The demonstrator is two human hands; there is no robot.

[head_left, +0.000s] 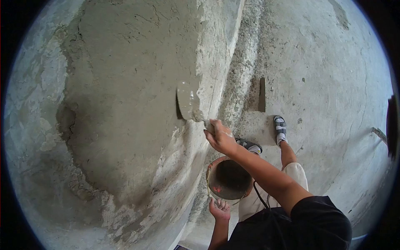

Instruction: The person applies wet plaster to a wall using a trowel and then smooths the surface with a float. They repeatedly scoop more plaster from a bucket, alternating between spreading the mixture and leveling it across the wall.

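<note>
Against the wall [125, 83], the right hand [220, 137] clenches a trowel [187, 102], spreading wet plaster. Left hand [219, 209] cups the pan [227, 179] from below. Smoothing needs steady pressure.

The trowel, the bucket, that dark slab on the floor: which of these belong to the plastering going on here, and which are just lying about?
In use:
- trowel, held by the right hand against the wet plaster
- bucket, gripped at its rim by the left hand

Lying about:
- dark slab on the floor
- small strip at the right edge
</note>
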